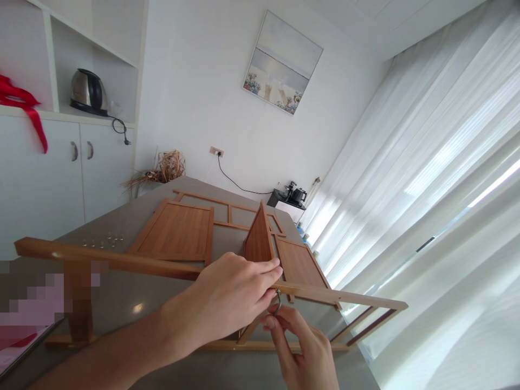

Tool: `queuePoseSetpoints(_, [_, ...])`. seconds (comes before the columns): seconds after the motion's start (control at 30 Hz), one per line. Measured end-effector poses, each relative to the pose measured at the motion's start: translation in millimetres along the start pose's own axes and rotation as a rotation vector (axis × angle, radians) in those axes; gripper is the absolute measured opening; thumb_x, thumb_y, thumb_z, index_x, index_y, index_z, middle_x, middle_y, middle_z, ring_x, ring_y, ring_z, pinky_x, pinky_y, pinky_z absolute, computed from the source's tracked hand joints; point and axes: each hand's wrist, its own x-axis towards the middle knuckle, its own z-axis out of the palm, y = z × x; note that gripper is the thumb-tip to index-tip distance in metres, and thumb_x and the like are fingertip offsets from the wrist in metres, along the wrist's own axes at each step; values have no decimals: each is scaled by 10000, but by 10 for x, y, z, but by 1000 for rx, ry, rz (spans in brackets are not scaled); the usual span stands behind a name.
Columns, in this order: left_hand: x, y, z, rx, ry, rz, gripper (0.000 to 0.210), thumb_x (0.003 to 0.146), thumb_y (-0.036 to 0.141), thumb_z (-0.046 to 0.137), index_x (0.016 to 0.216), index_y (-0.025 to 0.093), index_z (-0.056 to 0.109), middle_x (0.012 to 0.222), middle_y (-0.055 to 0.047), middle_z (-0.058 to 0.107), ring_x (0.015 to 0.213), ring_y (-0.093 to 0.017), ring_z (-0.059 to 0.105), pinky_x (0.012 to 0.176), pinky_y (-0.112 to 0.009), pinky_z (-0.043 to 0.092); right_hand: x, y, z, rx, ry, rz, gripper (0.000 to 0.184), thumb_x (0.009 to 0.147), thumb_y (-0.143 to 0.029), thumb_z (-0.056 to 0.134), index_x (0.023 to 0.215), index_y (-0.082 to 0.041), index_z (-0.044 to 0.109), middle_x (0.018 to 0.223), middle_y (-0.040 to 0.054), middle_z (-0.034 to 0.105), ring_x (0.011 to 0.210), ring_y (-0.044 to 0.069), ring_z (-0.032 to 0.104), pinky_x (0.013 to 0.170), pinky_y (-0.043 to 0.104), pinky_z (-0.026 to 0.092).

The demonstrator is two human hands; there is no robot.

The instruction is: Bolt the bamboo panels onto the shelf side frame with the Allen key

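Observation:
A wooden frame (349,296) stands on its side on the grey table in front of me, with an upright panel (260,241) meeting its upper rail. My left hand (233,295) grips that rail at the joint, fingers together and laid over it. Just below, my right hand (303,344) pinches a small bent metal hex key (278,303) between thumb and forefinger. The key's upper end reaches the rail's near face; its exact seat in the screw is hidden by my fingers.
Several small metal fittings (101,245) lie on the table (156,192) at the left. Behind the frame are a flat wooden panel (174,230), a second panel (303,262) and a slatted frame (229,212). White curtains (439,189) hang along the right side.

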Motion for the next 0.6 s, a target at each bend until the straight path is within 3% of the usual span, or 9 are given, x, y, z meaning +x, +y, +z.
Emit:
queuePoseSetpoints(0.13, [-6,9,-13,11,-16,8,319,991,245,517,1269,186,661,1368,13,653,934,-193,762,695,-321,614,-38,-87,182,146,110,146,122,998,-327,553,976,-242,638,749,-25,744,647,93,730,673,115,538])
queuePoseSetpoints(0.27, [1,9,-25,26,-12,31,312,999,238,508,1259,169,665,1367,3,655,937,-193,762,681,-328,613,-54,-134,314,165,211,187,176,993,-375,552,919,-235,629,710,-1,746,630,129,744,618,142,555])
queuePoseSetpoints(0.4, [21,-3,-22,15,-4,18,312,991,227,526,1263,171,666,1363,-1,658,925,-189,764,672,-323,611,-72,-142,335,121,240,127,144,992,-341,547,933,-242,632,716,-3,746,629,131,743,613,150,560])
queuePoseSetpoints(0.5, [24,-7,-16,8,-4,13,312,990,239,533,1267,182,665,1365,15,656,937,-195,762,675,-332,613,-66,-99,236,11,228,17,78,978,-247,566,984,-245,643,732,-4,734,621,120,722,620,154,548])
queuePoseSetpoints(0.6, [12,-2,-11,15,-6,-1,315,992,251,536,1274,197,664,1373,31,646,919,-198,764,675,-346,617,-49,-3,100,-144,212,-118,137,962,-148,563,1039,-227,645,734,8,706,606,115,686,619,178,529])
